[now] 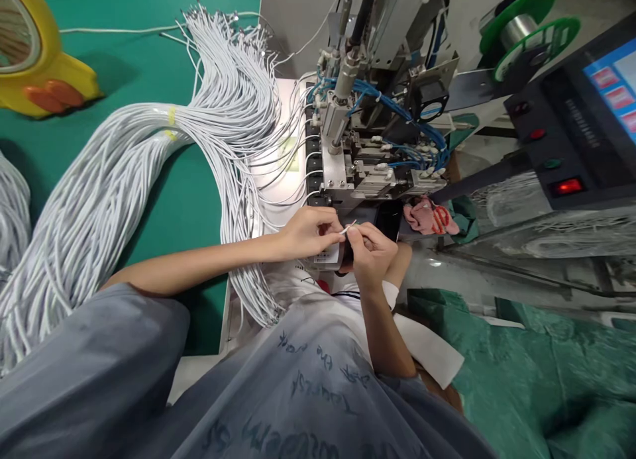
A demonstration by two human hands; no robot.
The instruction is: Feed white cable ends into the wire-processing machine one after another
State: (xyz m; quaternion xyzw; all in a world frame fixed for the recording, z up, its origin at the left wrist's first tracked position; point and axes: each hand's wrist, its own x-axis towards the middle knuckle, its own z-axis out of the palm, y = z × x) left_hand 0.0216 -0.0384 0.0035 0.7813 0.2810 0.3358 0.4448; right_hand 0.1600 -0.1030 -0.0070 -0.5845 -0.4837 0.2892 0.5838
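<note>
White wire [348, 228], pinched between the fingertips of the left hand [312, 234] and right hand [370, 252], close beside the machine [336, 170], bundled cables [233, 81] sprawling across the green bench [144, 68]!

Dark script lettering [325, 361] on the grey shirt [268, 393], of which we read only "the". We cannot decipher the blurred marks on the control box [556, 141], its screen [619, 81] or the white label [328, 255].
</note>
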